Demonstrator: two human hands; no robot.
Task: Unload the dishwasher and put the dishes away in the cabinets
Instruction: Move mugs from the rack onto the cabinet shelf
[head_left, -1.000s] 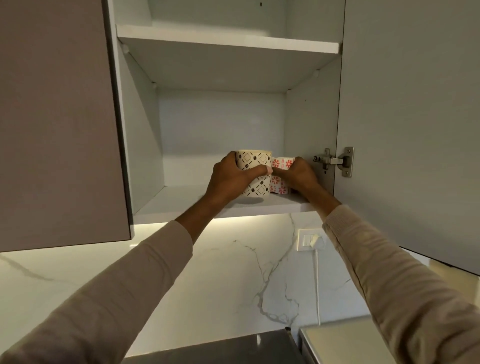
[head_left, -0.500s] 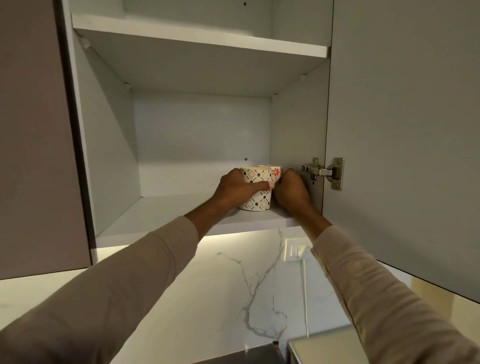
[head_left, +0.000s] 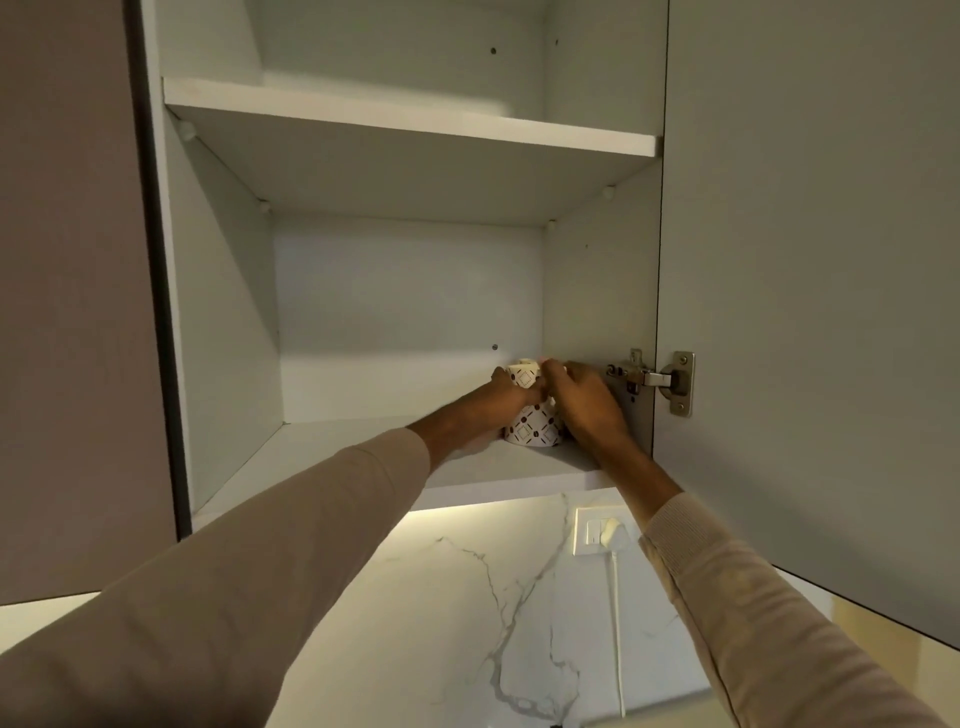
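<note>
Reaching up w/ both arms into the open wall cabinet (head_left: 223, 312): L hand (head_left: 501, 402) is wrapped round the patterned cup (head_left: 534, 430), fingers curled across its middle, so the cream-and-brown print shows above and below them. Cup stands upright on the lower shelf (head_left: 363, 457), far R side, near the cabinet's R wall and toward the back. R hand (head_left: 584, 402) sits just beside the cup on its R, back of hand to the camera, knuckles bent, fingertips (head_left: 551, 368) up at the cup's rim, close against the L hand. Whether they pinch anything can't be told, since the palm side is hidden. Both wrists come out of beige sleeves (head_left: 260, 597). Upper shelf (head_left: 415, 122) runs across above. Cabinet door (head_left: 805, 260) stands swung open on the R, w/ its metal hinge (head_left: 655, 380) just R of the R hand. Closed brownish door (head_left: 67, 260) on the L. Below the cabinet is a lit white marble backsplash (head_left: 457, 597) w/ grey veins, plus a wall socket (head_left: 597, 531) w/ a plug in it and a white cord (head_left: 618, 623) hanging straight down.
</note>
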